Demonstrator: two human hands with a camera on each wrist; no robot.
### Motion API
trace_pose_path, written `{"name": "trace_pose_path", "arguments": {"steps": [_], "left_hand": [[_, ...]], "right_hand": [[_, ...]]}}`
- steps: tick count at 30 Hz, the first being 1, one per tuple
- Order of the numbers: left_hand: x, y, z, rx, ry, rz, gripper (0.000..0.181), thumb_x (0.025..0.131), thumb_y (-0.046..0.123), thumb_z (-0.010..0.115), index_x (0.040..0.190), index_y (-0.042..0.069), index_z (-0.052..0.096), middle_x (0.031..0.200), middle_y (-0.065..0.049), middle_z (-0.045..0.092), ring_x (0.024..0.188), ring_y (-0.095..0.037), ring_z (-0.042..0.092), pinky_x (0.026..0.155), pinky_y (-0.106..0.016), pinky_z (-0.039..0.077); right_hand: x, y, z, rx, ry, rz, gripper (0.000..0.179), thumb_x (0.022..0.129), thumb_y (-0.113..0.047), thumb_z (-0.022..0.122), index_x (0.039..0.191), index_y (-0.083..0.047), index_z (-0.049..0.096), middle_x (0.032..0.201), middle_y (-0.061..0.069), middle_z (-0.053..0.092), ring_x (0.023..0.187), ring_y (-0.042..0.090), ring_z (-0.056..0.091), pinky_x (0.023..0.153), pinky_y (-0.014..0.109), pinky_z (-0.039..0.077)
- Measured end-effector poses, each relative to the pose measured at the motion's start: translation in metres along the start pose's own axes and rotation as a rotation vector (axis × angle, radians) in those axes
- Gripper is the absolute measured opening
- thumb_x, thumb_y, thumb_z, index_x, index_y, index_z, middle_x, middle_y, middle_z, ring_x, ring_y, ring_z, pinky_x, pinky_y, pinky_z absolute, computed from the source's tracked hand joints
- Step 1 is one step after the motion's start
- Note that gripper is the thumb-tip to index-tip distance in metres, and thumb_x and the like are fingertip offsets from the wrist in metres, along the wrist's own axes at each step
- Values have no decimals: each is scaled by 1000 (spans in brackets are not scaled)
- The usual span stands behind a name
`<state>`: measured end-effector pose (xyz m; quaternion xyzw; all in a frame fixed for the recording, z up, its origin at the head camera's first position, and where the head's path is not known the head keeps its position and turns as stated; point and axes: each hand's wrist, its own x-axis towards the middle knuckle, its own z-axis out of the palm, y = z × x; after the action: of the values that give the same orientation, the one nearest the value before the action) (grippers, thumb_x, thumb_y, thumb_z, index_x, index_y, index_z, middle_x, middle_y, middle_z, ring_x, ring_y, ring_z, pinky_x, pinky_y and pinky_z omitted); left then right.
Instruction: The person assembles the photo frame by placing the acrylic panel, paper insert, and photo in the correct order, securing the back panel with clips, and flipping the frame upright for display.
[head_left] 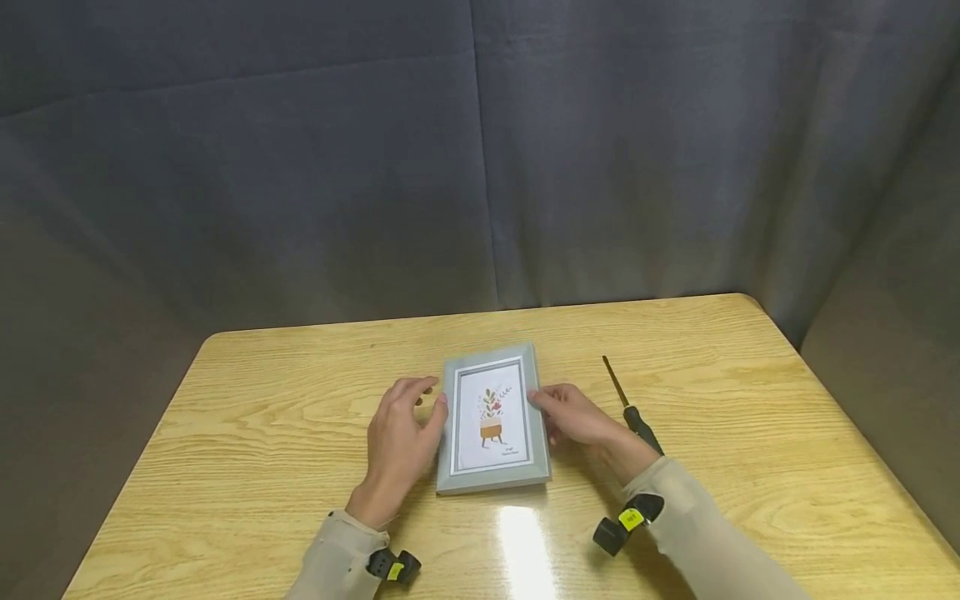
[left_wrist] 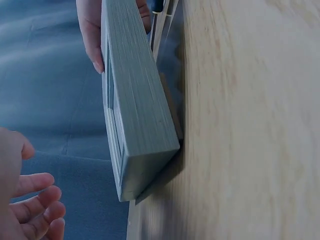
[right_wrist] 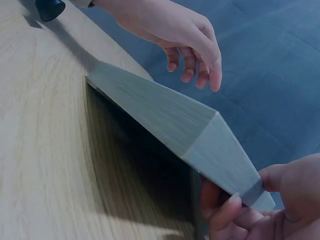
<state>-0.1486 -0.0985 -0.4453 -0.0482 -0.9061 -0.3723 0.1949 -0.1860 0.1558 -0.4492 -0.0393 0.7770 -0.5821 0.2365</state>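
A grey-green picture frame point(head_left: 492, 481) lies face up near the middle of the table, showing a print of a plant in an orange pot with legs. My right hand point(head_left: 581, 417) pinches its right edge, thumb on the face and fingers underneath. In the right wrist view, that side of the picture frame point(right_wrist: 150, 102) is tilted up off the wood, with shadow below. Beside the left edge hovers my left hand point(head_left: 405, 429), fingers loosely bent and holding nothing. The left wrist view shows a gap between the left hand point(left_wrist: 32, 200) and the picture frame point(left_wrist: 140, 90).
A screwdriver point(head_left: 633, 415) with a black handle lies right of the picture frame, partly behind the right forearm. The wooden table point(head_left: 262, 433) has rounded far corners. Dark grey curtains point(head_left: 360, 183) hang behind it and at both sides.
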Motion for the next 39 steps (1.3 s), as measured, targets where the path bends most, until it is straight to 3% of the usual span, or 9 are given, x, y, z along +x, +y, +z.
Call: {"name": "trace_pose_path", "arguments": {"steps": [6,13,28,39], "left_hand": [[-2,0,4,2,-12,-17,27,94,23,67,116,10,75,110,-5,73,97,-23,65,74,-38,51],[-2,1,5,-8,1,-4,25,94,22,66,114,9,75,108,-5,73,96,-24,65,72,-38,51],[-1,5,6,-10,-15,-13,27,95,22,66,115,7,75,110,-6,73,98,-23,65,75,-38,52],[-1,7,7,-15,-26,-26,27,96,23,66,116,8,75,109,-5,73,99,-23,65,78,-40,53]], "right_hand": [[2,3,1,3,24,31,48,108,-24,40,139,10,52,105,15,73,72,10,61,58,22,48],[4,5,2,-178,135,28,45,104,-19,48,132,16,53,102,21,71,72,14,66,62,27,57],[-1,-6,6,-415,297,0,41,95,-13,69,125,14,62,96,20,75,62,17,68,51,27,56],[-3,-11,10,-464,365,13,38,92,-12,73,121,12,65,103,23,75,69,16,70,54,25,57]]}}
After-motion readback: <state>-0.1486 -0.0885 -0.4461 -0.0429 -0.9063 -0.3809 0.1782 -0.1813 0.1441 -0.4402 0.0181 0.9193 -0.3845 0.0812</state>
